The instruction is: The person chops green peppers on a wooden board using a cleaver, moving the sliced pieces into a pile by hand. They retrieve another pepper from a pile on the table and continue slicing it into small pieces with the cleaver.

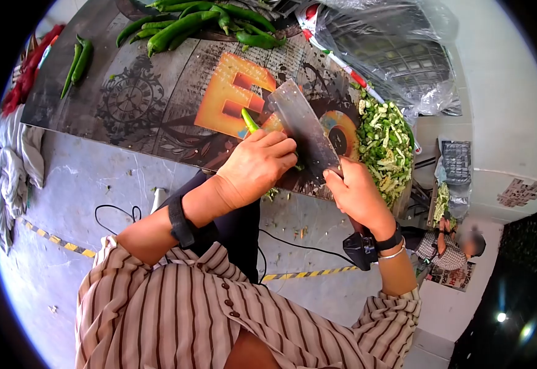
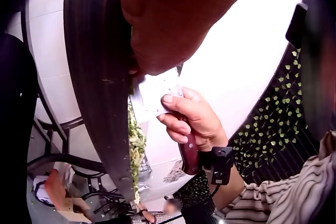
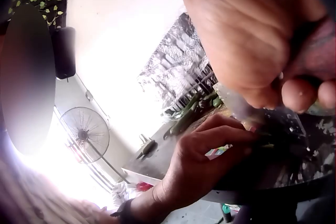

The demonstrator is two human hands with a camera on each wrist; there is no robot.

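Note:
My left hand [image 1: 259,160] grips a long green chilli pepper [image 1: 249,120] against the printed table top, the pepper's pale end poking out past the fingers. Close beside those fingers, the broad blade of a cleaver [image 1: 305,129] stands tilted. My right hand [image 1: 358,190] holds the cleaver, its thumb near the base of the blade; the dark red handle [image 2: 189,153] shows in the left wrist view. The pepper's cut end is mostly hidden behind the left hand. A heap of chopped green pepper [image 1: 386,144] lies just right of the blade.
Whole green peppers [image 1: 182,29] are piled at the table's far side, with two more [image 1: 79,61] at the left. A plastic-wrapped dark tray [image 1: 391,52] stands behind the chopped heap. Another person [image 1: 450,252] is at the right. A black cable [image 1: 305,247] runs across the floor.

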